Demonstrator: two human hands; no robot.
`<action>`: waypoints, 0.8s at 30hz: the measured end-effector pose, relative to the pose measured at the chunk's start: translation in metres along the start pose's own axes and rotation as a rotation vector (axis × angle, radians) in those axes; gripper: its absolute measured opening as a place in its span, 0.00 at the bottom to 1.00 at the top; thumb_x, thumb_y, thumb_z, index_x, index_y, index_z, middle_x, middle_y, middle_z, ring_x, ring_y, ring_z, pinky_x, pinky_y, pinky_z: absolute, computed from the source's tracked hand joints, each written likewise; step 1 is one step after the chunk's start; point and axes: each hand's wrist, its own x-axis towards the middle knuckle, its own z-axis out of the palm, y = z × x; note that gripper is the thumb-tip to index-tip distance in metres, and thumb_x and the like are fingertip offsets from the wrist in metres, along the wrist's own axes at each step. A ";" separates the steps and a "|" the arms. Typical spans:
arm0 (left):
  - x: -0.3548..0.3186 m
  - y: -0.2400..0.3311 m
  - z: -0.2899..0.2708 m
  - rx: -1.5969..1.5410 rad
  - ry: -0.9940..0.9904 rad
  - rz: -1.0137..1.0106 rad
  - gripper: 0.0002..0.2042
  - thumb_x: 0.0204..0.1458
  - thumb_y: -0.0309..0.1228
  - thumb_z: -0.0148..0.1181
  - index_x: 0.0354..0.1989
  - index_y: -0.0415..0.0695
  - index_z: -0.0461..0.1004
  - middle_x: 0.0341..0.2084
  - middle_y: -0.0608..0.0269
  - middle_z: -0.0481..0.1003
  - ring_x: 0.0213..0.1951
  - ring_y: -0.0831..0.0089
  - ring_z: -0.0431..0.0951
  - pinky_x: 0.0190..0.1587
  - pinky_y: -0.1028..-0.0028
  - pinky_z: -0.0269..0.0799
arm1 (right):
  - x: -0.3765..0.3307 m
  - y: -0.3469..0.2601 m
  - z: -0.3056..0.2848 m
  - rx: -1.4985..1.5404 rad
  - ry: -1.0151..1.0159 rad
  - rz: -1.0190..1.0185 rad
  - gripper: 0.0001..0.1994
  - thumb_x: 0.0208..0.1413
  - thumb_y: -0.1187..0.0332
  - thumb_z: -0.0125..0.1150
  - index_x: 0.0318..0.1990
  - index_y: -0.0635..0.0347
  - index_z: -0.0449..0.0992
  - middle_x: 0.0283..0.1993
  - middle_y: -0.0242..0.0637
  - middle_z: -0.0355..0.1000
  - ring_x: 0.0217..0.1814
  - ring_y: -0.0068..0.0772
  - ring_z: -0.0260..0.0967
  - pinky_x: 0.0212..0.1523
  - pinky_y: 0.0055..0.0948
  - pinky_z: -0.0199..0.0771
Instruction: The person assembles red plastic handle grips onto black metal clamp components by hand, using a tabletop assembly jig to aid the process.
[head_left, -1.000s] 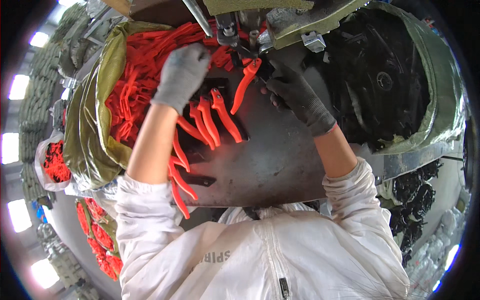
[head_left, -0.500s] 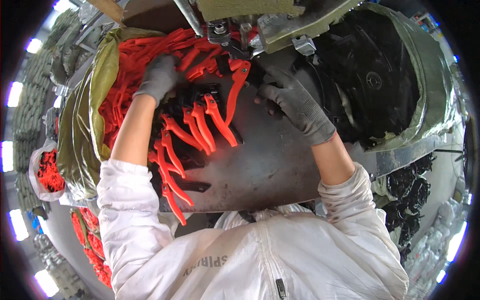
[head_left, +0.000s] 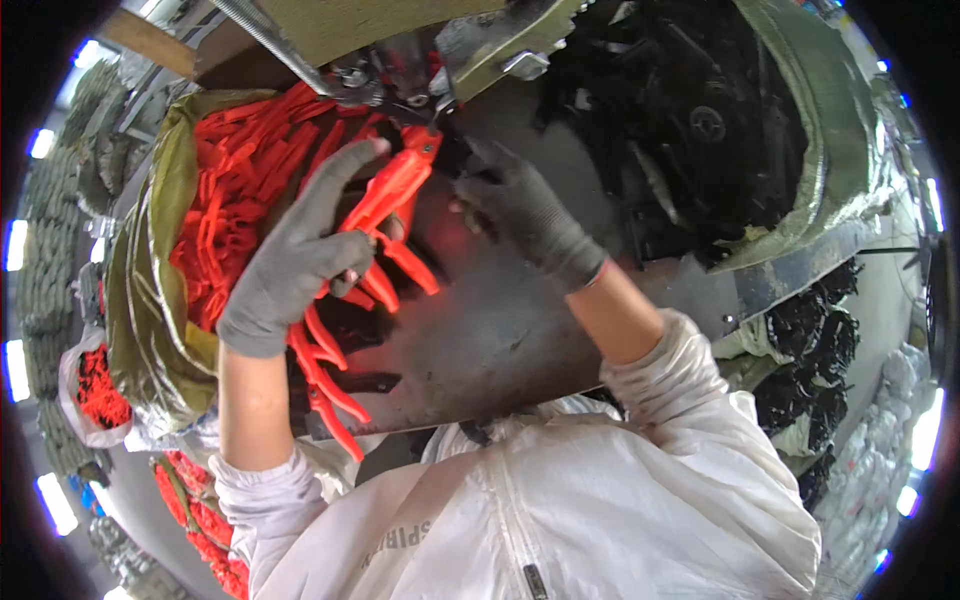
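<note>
My left hand [head_left: 295, 255], in a grey glove, is closed on a red plastic handle [head_left: 390, 185] under the machine head. The handle's upper end, with a small pivot, is at the machine's tip [head_left: 425, 100]. Just right of it, my right hand [head_left: 525, 205], also gloved in grey, has its fingers curled; dark parts around the fingertips hide what they grip. Below my left hand, several red-handled tools with black parts [head_left: 325, 350] lie in a fanned row along the left of the metal table [head_left: 480, 340].
A yellow-green sack [head_left: 150, 270] of loose red handles [head_left: 230, 190] stands at left. On the right, a pale green sack [head_left: 830, 150] holds black parts [head_left: 690, 120]. The machine's metal arm [head_left: 500, 55] overhangs the table. Bundles of black parts [head_left: 810, 370] lie below at right.
My left hand has left the red pile and moved right and nearer, onto the red handle at the machine. My right hand has shifted left. The whole view has turned slightly.
</note>
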 end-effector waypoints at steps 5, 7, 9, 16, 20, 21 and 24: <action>0.057 -0.026 0.053 -0.130 -0.026 0.005 0.21 0.67 0.42 0.58 0.55 0.36 0.75 0.34 0.65 0.77 0.24 0.82 0.70 0.27 0.77 0.67 | -0.008 0.043 -0.014 -0.775 0.002 -0.754 0.24 0.60 0.64 0.62 0.64 0.54 0.71 0.53 0.49 0.76 0.50 0.49 0.78 0.49 0.45 0.80; 0.074 -0.089 0.031 0.312 0.265 0.358 0.19 0.67 0.42 0.57 0.48 0.35 0.77 0.33 0.64 0.78 0.27 0.75 0.75 0.32 0.69 0.73 | -0.013 0.038 -0.028 -1.200 0.418 -0.509 0.21 0.60 0.63 0.61 0.61 0.54 0.73 0.62 0.53 0.71 0.58 0.60 0.73 0.60 0.51 0.74; 0.076 -0.109 0.011 0.373 0.346 0.092 0.19 0.66 0.42 0.58 0.47 0.34 0.76 0.33 0.60 0.79 0.31 0.70 0.81 0.37 0.66 0.77 | -0.023 0.027 -0.068 -1.404 0.767 -0.334 0.24 0.58 0.64 0.61 0.64 0.52 0.71 0.59 0.51 0.72 0.57 0.57 0.73 0.58 0.50 0.74; 0.075 -0.060 0.022 -0.121 0.306 -0.128 0.22 0.67 0.45 0.56 0.53 0.35 0.74 0.36 0.59 0.80 0.36 0.71 0.83 0.41 0.71 0.81 | -0.010 0.011 -0.105 -0.510 0.384 -0.433 0.20 0.57 0.70 0.59 0.57 0.62 0.76 0.45 0.50 0.79 0.42 0.36 0.77 0.46 0.32 0.78; 0.083 -0.065 0.022 -0.115 0.234 0.005 0.21 0.69 0.43 0.54 0.56 0.35 0.74 0.36 0.59 0.81 0.35 0.71 0.82 0.41 0.71 0.81 | -0.016 -0.023 -0.058 0.113 0.119 -0.123 0.19 0.62 0.71 0.56 0.59 0.68 0.77 0.49 0.35 0.79 0.34 0.19 0.69 0.37 0.22 0.72; 0.085 -0.064 0.021 -0.113 0.233 0.004 0.21 0.69 0.43 0.54 0.56 0.35 0.74 0.36 0.59 0.81 0.35 0.71 0.82 0.41 0.71 0.81 | -0.012 -0.022 -0.055 0.114 0.120 -0.123 0.19 0.62 0.71 0.56 0.59 0.68 0.77 0.49 0.35 0.79 0.34 0.19 0.69 0.37 0.22 0.72; 0.085 -0.059 0.017 -0.103 0.208 -0.067 0.20 0.69 0.42 0.53 0.57 0.35 0.75 0.36 0.59 0.81 0.35 0.71 0.82 0.40 0.71 0.80 | -0.002 -0.024 -0.043 -0.191 0.046 -0.233 0.24 0.62 0.69 0.57 0.65 0.66 0.73 0.43 0.36 0.78 0.32 0.18 0.68 0.34 0.22 0.71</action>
